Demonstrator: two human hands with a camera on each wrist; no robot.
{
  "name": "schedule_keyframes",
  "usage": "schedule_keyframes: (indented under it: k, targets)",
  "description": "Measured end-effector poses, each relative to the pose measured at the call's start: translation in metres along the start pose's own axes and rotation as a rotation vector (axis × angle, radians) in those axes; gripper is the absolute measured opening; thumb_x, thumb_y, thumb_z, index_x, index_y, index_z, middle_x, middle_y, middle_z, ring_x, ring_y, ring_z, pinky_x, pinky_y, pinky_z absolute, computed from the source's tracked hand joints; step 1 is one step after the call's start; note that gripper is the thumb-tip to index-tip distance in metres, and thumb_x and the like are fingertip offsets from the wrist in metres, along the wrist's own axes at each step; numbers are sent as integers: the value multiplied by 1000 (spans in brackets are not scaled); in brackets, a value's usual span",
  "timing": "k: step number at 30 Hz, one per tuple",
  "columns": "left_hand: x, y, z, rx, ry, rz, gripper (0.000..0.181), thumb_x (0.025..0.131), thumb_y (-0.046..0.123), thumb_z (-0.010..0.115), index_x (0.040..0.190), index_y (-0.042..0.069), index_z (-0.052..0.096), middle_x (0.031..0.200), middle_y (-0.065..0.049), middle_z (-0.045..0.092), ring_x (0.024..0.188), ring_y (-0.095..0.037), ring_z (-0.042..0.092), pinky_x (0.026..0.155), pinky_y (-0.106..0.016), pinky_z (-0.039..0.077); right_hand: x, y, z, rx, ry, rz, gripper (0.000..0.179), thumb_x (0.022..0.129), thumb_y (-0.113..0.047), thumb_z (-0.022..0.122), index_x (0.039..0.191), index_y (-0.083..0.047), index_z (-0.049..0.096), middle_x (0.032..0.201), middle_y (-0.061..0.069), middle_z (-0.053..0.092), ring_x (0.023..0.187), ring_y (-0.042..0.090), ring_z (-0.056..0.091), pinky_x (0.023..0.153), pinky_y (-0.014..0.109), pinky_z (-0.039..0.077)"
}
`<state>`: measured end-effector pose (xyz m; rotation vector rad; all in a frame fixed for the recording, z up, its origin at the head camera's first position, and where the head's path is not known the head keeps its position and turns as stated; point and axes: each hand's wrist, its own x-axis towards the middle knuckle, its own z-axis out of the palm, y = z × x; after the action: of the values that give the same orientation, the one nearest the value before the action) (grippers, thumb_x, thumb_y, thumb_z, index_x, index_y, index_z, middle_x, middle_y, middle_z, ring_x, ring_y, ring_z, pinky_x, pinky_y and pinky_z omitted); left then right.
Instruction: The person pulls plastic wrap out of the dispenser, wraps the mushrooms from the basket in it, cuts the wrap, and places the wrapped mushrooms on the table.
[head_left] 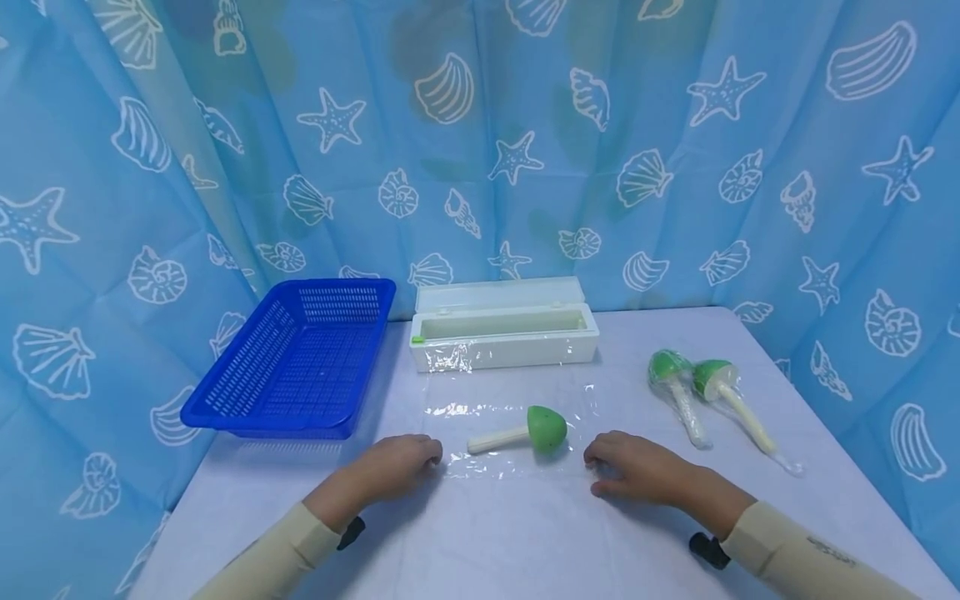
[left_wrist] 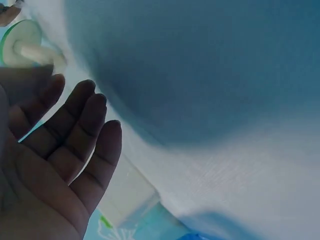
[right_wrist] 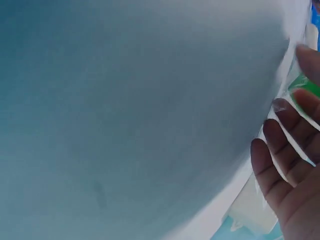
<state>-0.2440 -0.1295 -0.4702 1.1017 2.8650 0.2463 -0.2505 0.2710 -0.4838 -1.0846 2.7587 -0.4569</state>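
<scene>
A toy mushroom (head_left: pixel 547 429) with a green cap and pale stem lies on its side on a sheet of clear cling film (head_left: pixel 480 468). The film runs forward over the front of a white cling film box (head_left: pixel 510 352), whose lid stands raised. My left hand (head_left: pixel 393 467) rests at the sheet's near left edge, its fingers (left_wrist: pixel 92 140) loosely extended. By the near right edge is my right hand (head_left: pixel 641 468), thumb apart from the fingers (right_wrist: pixel 280 145). A bit of film overlaps its fingertips in the right wrist view.
A blue plastic basket (head_left: pixel 358 392) stands at the left. To the right lie two mushrooms wrapped in film, one (head_left: pixel 681 400) beside the other (head_left: pixel 738 408). The white-covered table (head_left: pixel 495 550) ends at a blue shell-patterned curtain (head_left: pixel 465 142).
</scene>
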Motion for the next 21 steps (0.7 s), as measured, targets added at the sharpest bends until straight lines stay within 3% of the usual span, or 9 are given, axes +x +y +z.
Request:
schedule_keyframes:
  k: [6, 10, 14, 21]
  targets:
    - [0, -2, 4, 28, -11, 29, 11, 91, 12, 66, 82, 16, 62, 75, 10, 47, 64, -6, 46, 59, -25, 44, 4, 1, 2, -56, 2, -26, 4, 94, -22, 65, 95, -19, 67, 87, -19, 54, 81, 3, 52, 74, 31, 50]
    - [-2, -2, 4, 19, -3, -17, 12, 94, 10, 61, 84, 16, 58, 74, 10, 48, 64, -8, 45, 60, -26, 45, 0, 1, -1, -12, 30, -7, 6, 95, -18, 63, 98, -20, 68, 89, -19, 56, 82, 2, 55, 75, 32, 51]
    - [-4, -4, 3, -9, 47, -47, 11, 94, 10, 60, 87, 16, 55, 77, 9, 51, 68, -9, 47, 64, -29, 47, -3, 2, -4, 8, 93, 9, 8, 95, -16, 62, 99, -18, 68, 90, -18, 59, 85, 3, 58, 77, 34, 52]
    - [0, -12, 8, -60, 163, -18, 10, 92, 5, 62, 88, 13, 57, 85, 7, 51, 76, -10, 51, 71, -30, 49, 2, 3, -3, 65, 171, 43, 6, 96, -14, 61, 97, -18, 65, 90, -17, 57, 88, 4, 58, 79, 35, 52]
